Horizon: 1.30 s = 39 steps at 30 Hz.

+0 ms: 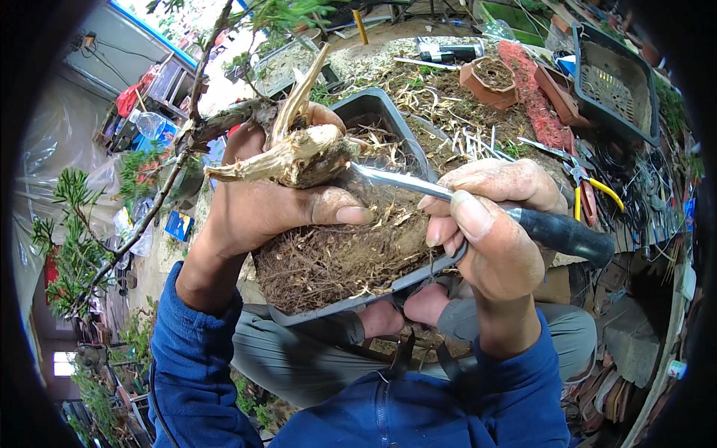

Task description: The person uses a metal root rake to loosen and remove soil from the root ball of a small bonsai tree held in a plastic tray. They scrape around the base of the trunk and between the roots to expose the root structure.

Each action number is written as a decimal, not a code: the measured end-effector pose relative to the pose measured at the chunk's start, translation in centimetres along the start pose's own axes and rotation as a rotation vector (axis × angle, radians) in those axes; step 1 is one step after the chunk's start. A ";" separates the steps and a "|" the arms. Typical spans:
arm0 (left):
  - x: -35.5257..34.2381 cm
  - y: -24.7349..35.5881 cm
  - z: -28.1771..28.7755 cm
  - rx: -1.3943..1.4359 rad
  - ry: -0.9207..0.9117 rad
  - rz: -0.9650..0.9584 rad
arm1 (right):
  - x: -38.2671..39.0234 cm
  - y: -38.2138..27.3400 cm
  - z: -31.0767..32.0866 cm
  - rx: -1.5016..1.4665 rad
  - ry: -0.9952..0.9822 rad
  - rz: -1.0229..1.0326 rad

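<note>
My left hand (258, 207) is closed around a small juniper tree's trunk, thumb along its near side. The trunk's stripped, pale deadwood (310, 153) points up and to the left, and a thin branch with green foliage (71, 205) hangs off to the left. In my right hand (500, 231) is a carving chisel (556, 233), its black handle pointing right. Its narrow metal blade reaches left, the tip at the deadwood's right side. Beneath both hands a grey plastic tray (347, 306) holds brown soil with roots and wood shavings (328, 261).
Pliers with yellow handles (609, 193) lie at the right among other tools. Farther back are a hexagonal clay pot (489, 93), red mesh (526, 97) and a dark plastic tray (648, 112). Shavings litter the worktop, and a clear bottle (147, 123) stands at far left.
</note>
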<state>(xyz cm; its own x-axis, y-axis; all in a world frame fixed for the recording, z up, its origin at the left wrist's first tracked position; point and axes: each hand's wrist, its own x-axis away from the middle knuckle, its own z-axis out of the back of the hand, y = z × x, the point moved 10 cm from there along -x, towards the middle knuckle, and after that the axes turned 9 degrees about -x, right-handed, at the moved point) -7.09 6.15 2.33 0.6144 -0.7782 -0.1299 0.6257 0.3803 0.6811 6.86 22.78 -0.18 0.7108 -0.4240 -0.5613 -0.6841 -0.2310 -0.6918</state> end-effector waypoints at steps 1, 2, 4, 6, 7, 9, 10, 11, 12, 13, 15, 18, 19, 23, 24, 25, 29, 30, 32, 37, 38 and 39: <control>0.0 -0.2 0.0 -0.063 0.003 0.010 | -0.1 -0.2 -0.3 0.020 -0.022 0.016; -0.1 -0.2 0.0 -0.077 0.002 0.004 | -0.1 -0.2 -0.4 0.030 -0.027 0.005; -0.2 0.0 -0.1 -0.040 0.009 -0.048 | -0.3 -0.3 -0.7 0.051 -0.045 0.010; -0.3 -0.1 0.0 0.067 0.077 -0.080 | -0.4 0.0 -0.8 0.064 -0.049 -0.032; -0.3 -0.4 0.0 0.136 0.077 -0.066 | -0.4 0.0 -0.9 0.078 -0.055 -0.035; -0.2 0.0 0.2 0.086 0.115 -0.118 | -0.4 -0.1 -1.1 0.109 -0.064 -0.029; -0.1 0.0 0.2 0.092 0.121 -0.118 | -0.4 -0.2 -1.1 0.127 -0.068 -0.024; -0.1 -0.1 0.2 0.099 0.112 -0.102 | -0.3 -0.3 -1.2 0.145 -0.073 -0.017; -0.1 -0.1 0.1 0.118 0.097 -0.082 | -0.3 -0.3 -1.3 0.163 -0.078 -0.011; -0.1 -0.1 0.2 0.114 0.094 -0.069 | -0.2 -0.4 -1.4 0.178 -0.083 -0.002; 0.0 -0.4 -0.2 0.076 -0.004 0.016 | -0.1 -0.6 -1.6 0.203 -0.089 0.014; 0.0 -0.3 -0.2 0.069 -0.002 0.044 | -0.1 -0.7 -1.6 0.211 -0.100 0.027; 0.0 -0.4 -0.4 0.075 -0.002 0.052 | -0.2 -0.7 -1.6 0.207 -0.109 0.019; -0.1 0.3 0.2 0.127 0.123 -0.081 | -0.4 -0.3 -1.7 0.164 -0.129 -0.019; -0.1 0.3 0.2 0.081 0.124 -0.099 | -0.4 -0.1 -1.3 0.144 -0.081 -0.040; -0.1 0.4 0.2 0.063 0.121 -0.107 | -0.3 0.0 -1.2 0.118 -0.052 -0.057; 0.0 0.7 0.5 -0.008 0.134 -0.120 | 0.1 -0.7 -1.5 0.140 -0.024 0.005; 0.0 0.6 0.6 0.039 0.126 -0.090 | 0.2 -0.9 -1.7 0.202 -0.049 0.018; -0.1 0.4 0.1 -0.102 0.037 -0.038 | 0.2 -0.8 -2.3 0.229 -0.110 0.042; -0.1 0.0 0.1 -0.099 0.019 -0.014 | 0.2 -1.5 -2.5 0.102 -0.194 0.238; -0.1 -0.1 0.1 -0.097 0.027 -0.016 | 0.3 -1.7 -2.7 0.123 -0.213 0.268; 0.0 0.0 0.3 -0.085 0.062 -0.034 | 0.4 -1.8 -2.9 0.158 -0.231 0.289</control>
<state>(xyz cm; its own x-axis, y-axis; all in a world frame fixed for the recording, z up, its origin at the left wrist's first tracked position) -7.28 5.97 2.55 0.6187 -0.7602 -0.1981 0.6838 0.3970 0.6122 7.88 20.51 2.17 0.5233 -0.2393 -0.8178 -0.8404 0.0137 -0.5418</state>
